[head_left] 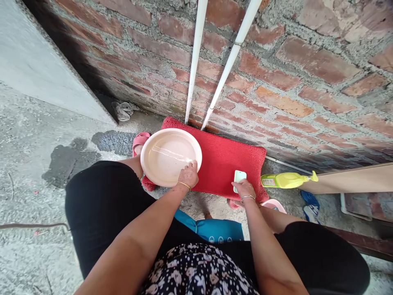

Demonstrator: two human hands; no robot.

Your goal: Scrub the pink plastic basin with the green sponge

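Note:
A pale pink basin (146,170) with clear water in it rests on the left end of a red cushion-like board cover (221,159). My left hand (188,175) reaches over the basin's near right rim, its fingers curled at the water, where the surface glints; whatever they may hold is hidden. Over the right part of the red cover, my right hand (245,189) grips a pale green, flat, rounded rectangular object (239,176), whose kind I cannot make out. Just right of that hand is a yellow pump bottle (285,180).
Behind the red cover rises a brick wall (276,98) with two white pipes (221,78). A grey slab (58,65) leans at left, near a bundled pale cloth (123,110). Blue-and-white slippers (310,205) and a pink container (274,204) are at right. Wet patches mark the concrete floor (30,164).

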